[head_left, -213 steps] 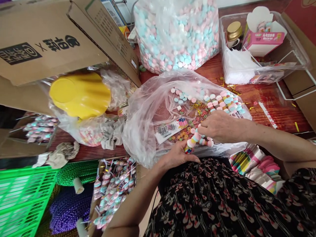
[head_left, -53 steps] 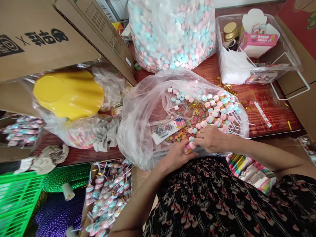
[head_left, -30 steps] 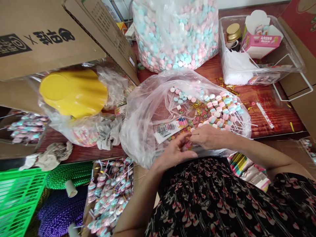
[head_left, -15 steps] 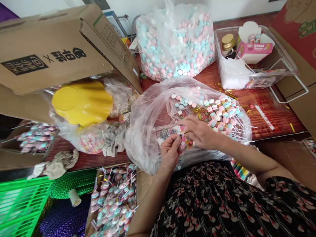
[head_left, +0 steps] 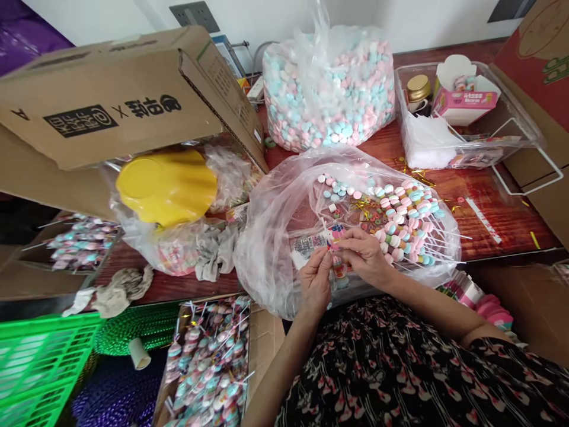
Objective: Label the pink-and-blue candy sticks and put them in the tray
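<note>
My left hand (head_left: 316, 279) is closed, its thumb and fingertips pinching the neck of a wrapped marshmallow lollipop (head_left: 340, 268). The printed clear wrapper hangs below the pinch, and a white stick seems to point up from it. Against the same neck, my right hand (head_left: 367, 255) is closed in a pinch; whether it holds a small tie there is too small to tell. Under both hands spreads a large clear plastic bag (head_left: 267, 243). Unwrapped marshmallow lollipops (head_left: 411, 213) lie on it to the right, with loose marshmallows (head_left: 338, 185) and a printed packet (head_left: 309, 246) nearby.
Behind stands a big bag of marshmallows (head_left: 329, 101). A clear plastic bin (head_left: 524, 127) holds a pink box and a gold-lidded jar. To the left are a cardboard box (head_left: 133, 112) and a yellow bowl (head_left: 164, 187). Wrapped lollipops (head_left: 213, 356) fill a carton below the table edge.
The view has shifted, so things sit slightly lower and further right. My right hand has turned at the wrapper's neck, and more of the wrapped lollipop shows below the hands.
</note>
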`<state>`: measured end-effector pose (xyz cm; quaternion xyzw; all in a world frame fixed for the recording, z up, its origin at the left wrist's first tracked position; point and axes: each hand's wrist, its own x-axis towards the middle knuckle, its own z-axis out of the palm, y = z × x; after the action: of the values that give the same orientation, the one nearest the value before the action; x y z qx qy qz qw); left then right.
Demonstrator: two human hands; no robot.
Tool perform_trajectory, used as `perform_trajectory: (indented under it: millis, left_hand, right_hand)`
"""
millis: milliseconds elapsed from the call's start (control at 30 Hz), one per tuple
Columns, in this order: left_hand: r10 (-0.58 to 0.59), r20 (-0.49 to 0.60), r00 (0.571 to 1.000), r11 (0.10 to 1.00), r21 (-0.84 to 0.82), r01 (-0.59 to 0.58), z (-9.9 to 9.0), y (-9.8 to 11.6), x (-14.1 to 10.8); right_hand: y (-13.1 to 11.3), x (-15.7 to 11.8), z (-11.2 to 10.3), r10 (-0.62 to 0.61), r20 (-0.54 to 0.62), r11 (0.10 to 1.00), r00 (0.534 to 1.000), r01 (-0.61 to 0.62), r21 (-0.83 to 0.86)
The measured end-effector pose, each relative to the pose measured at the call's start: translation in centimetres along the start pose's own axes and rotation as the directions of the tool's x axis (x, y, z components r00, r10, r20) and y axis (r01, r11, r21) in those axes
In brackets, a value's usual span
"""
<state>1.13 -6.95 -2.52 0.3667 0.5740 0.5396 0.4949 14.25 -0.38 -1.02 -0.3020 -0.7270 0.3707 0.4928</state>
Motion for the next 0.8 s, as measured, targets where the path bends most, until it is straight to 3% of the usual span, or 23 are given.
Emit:
perform_trajectory:
  millis: [67, 133, 300, 533, 700, 800]
  left_hand:
    - [0.035, -0.081, 0.996, 0.993, -0.106, -0.043, 0.2, -0.1, -0.1]
    - [0.025, -0.087, 0.996, 0.979, -0.202, -0.042, 0.4, -0.2, -0.2]
    - [-0.080, 0.116, 0.990, 0.912, -0.392, 0.120, 0.6, 0.2, -0.3]
    - [-0.177, 0.305, 0.936, 0.874, -0.388, 0.292, 0.3, 1.3, 0.0]
    - [-0.225, 0.292, 0.930, 0.800, -0.489, 0.347, 0.6, 1.5, 0.7]
    - [-0.247, 0.283, 0.927, 0.796, -0.486, 0.360, 0.1, 1.9, 0.9]
  right_hand:
    - [0.0, -0.4, 0.4, -0.006, -0.047, 1.000, 0.999, 0.006, 0.002]
    - [0.0, -0.8, 0.9, -0.013, -0.093, 1.000, 0.996, 0.013, -0.007]
    - [0.2, -1.0, 1.5, -0.101, -0.140, 0.994, 0.985, 0.107, 0.037]
    - [0.6, -0.3, 1.8, 0.085, -0.204, 0.978, 0.975, -0.043, 0.203]
    - [0.3, -0.3, 2.8, 0.094, -0.279, 0.985, 0.956, -0.050, 0.163]
    - [0.2, -0.2, 1.4, 0.048, -0.265, 0.999, 0.963, -0.039, 0.038]
